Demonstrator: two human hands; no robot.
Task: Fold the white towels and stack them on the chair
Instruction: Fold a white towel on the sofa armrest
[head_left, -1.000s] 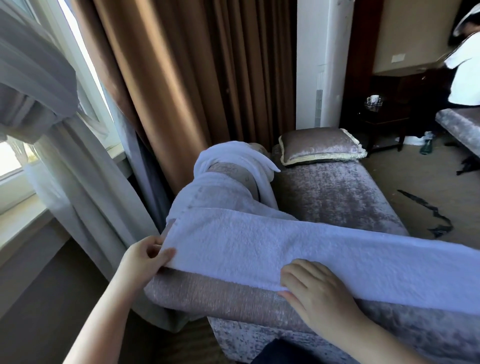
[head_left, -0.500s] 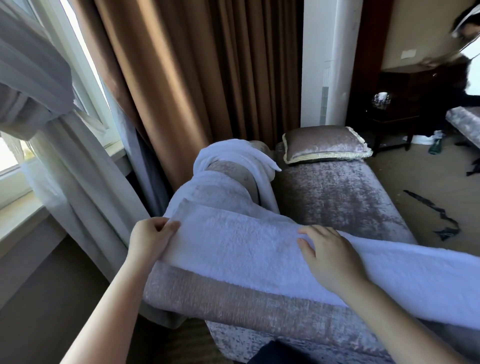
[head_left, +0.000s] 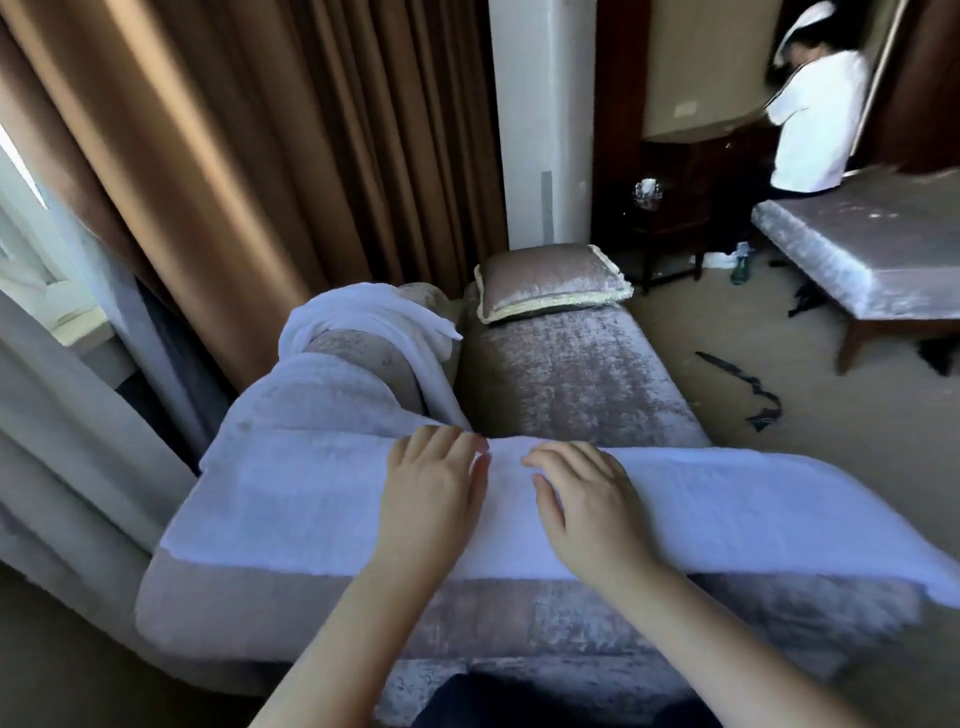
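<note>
From the head view, a white towel (head_left: 291, 499) lies spread along the chair's (head_left: 571, 374) near edge, across the lower middle of the frame. The left hand (head_left: 431, 493) and right hand (head_left: 592, 504) rest flat on it side by side, fingers straight, grasping nothing. A second towel (head_left: 363, 312) drapes over the armrest at centre left, and a cushion (head_left: 550, 280) sits behind the seat.

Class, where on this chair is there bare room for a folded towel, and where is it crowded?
Free: the seat between the cushion and the spread towel. Crowded: the near end under left hand and right hand; the armrest under a draped towel.
</note>
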